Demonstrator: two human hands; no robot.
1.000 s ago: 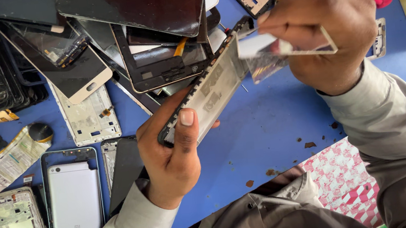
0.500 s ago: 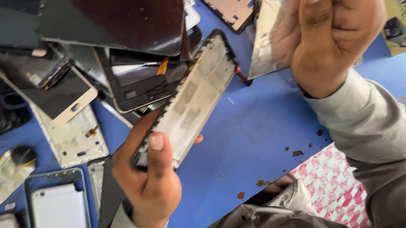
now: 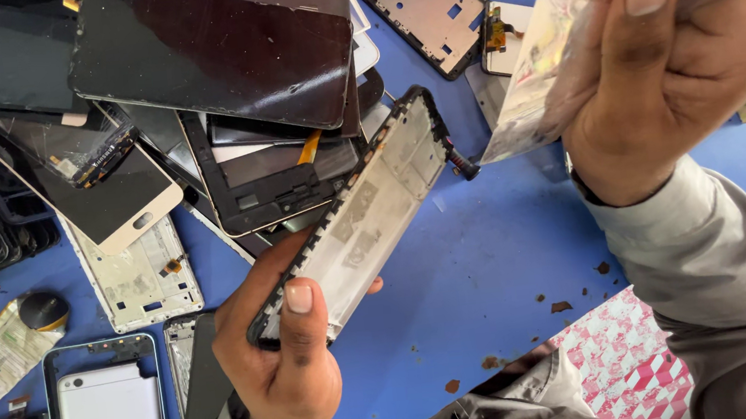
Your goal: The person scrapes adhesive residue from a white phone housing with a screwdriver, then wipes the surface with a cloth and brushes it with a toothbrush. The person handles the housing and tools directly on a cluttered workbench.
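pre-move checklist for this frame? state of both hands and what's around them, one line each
1. Left hand grips the phone frame at its lower end, thumb across the face: ok.
2. Right hand pinches the clear film sheet: ok.
3. Film and frame apart, not touching: ok.
4. Frame lifted clear of the pile of screens: cannot tell, its upper end overlaps the pile in view.
5. Blue mat under the hands free of debris: not ok, small brown chips lie on it.
6. Film surface clean: cannot tell, blurred.
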